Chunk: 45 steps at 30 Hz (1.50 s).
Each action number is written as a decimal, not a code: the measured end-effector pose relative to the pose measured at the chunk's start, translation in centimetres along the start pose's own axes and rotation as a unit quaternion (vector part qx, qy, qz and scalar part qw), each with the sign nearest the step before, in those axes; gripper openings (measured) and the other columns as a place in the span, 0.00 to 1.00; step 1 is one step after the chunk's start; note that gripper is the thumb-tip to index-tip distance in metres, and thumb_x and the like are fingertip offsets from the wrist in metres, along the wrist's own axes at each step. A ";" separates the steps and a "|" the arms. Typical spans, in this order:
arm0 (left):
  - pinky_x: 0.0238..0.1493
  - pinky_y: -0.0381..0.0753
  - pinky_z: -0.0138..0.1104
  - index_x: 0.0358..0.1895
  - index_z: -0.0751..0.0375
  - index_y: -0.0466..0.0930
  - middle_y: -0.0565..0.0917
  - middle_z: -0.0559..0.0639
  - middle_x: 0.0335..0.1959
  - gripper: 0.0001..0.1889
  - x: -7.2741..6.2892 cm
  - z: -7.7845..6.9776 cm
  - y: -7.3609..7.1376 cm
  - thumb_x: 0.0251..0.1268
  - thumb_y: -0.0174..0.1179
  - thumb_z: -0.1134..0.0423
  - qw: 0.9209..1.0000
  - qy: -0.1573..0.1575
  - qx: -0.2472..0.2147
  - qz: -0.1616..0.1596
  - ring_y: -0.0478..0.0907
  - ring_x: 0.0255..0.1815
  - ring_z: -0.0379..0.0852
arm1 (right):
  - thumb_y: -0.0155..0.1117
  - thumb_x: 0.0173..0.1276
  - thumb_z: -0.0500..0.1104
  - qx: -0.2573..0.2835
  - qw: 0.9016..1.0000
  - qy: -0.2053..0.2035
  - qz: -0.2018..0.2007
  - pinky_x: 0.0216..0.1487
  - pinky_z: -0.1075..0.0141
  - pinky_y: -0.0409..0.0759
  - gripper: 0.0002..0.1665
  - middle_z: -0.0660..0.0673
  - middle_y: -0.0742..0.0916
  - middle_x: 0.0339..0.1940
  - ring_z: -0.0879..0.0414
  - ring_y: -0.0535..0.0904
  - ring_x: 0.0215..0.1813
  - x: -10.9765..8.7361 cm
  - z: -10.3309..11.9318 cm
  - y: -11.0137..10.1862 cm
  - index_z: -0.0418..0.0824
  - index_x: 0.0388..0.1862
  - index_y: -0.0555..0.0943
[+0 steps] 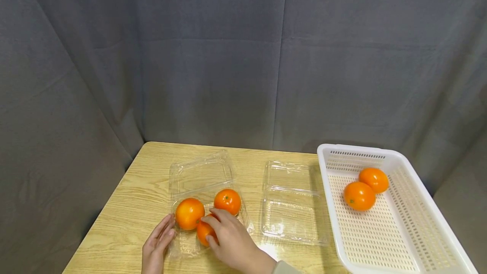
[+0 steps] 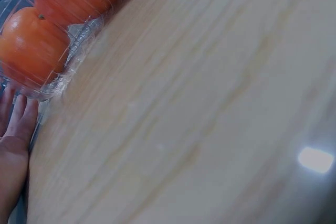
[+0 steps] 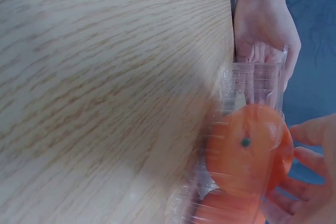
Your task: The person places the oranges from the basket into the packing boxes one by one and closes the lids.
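Three oranges sit in an open clear plastic clamshell box (image 1: 190, 248) on the left of the table: a left orange (image 1: 190, 213), a back right orange (image 1: 227, 201) and a front orange (image 1: 205, 232). My right hand (image 1: 232, 238) reaches over the box's front and holds the front orange, thumb and fingers bent about it and covering part of it. In the right wrist view, those fingertips meet the side of an orange (image 3: 244, 153). Beside the box's left wall is my left hand (image 1: 157, 244), its fingers extended; in the left wrist view they reach up to the box's edge.
A second clear clamshell box (image 1: 293, 219) lies opened out to the right, with no fruit in it. Further right stands a white perforated basket (image 1: 380, 244) holding two oranges (image 1: 359, 196). Grey curtains (image 1: 209, 75) hang behind the wooden table (image 1: 125, 215).
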<state>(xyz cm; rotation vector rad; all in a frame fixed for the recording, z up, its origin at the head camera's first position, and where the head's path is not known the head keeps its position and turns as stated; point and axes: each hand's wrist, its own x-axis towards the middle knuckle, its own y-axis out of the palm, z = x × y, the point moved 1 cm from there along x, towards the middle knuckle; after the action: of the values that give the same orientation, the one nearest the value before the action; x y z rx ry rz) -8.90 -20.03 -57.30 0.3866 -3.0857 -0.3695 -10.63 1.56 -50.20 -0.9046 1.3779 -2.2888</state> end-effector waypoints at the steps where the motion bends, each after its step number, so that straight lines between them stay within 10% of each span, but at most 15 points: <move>1: 0.56 0.76 0.22 0.70 0.81 0.59 0.80 0.30 0.54 0.28 0.0 0.0 0.0 0.74 0.55 0.71 1.000 0.001 0.000 0.000 0.76 0.56 0.27 | 0.70 0.66 0.43 0.001 1.000 0.000 0.001 0.64 0.54 0.76 0.23 0.41 0.80 0.63 0.49 0.75 0.64 0.0 0.0 0.0 0.44 0.60 0.80; 17: 0.55 0.76 0.22 0.70 0.79 0.61 0.81 0.29 0.53 0.27 0.1 -0.2 -0.3 0.73 0.56 0.70 1.000 -0.010 0.007 -0.014 0.76 0.56 0.27 | 0.67 0.69 0.43 0.022 0.999 0.011 0.040 0.62 0.58 0.78 0.22 0.41 0.82 0.59 0.49 0.78 0.61 3.2 -0.3 -2.6 0.41 0.61 0.79; 24: 0.55 0.77 0.23 0.69 0.80 0.61 0.81 0.31 0.54 0.27 0.1 -0.3 -0.4 0.73 0.55 0.71 1.000 0.008 0.003 -0.008 0.77 0.56 0.28 | 0.66 0.70 0.42 0.084 0.991 0.061 0.086 0.45 0.68 0.83 0.21 0.46 0.82 0.58 0.57 0.81 0.48 5.6 -0.8 -4.1 0.42 0.60 0.80; 45: 0.56 0.76 0.23 0.70 0.84 0.57 0.79 0.30 0.55 0.27 -0.1 0.0 -0.2 0.74 0.53 0.71 1.000 0.019 0.010 0.014 0.76 0.57 0.27 | 0.61 0.72 0.41 0.068 0.966 0.230 0.095 0.63 0.50 0.76 0.25 0.35 0.80 0.62 0.41 0.77 0.62 9.9 -10.5 -5.1 0.33 0.65 0.74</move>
<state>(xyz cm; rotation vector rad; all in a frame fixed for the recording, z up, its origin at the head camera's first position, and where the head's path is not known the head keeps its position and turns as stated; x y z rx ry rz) -8.79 -20.17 -57.33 0.3471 -3.0569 -0.3271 -24.74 5.48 -45.75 -0.1873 1.3819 -2.4965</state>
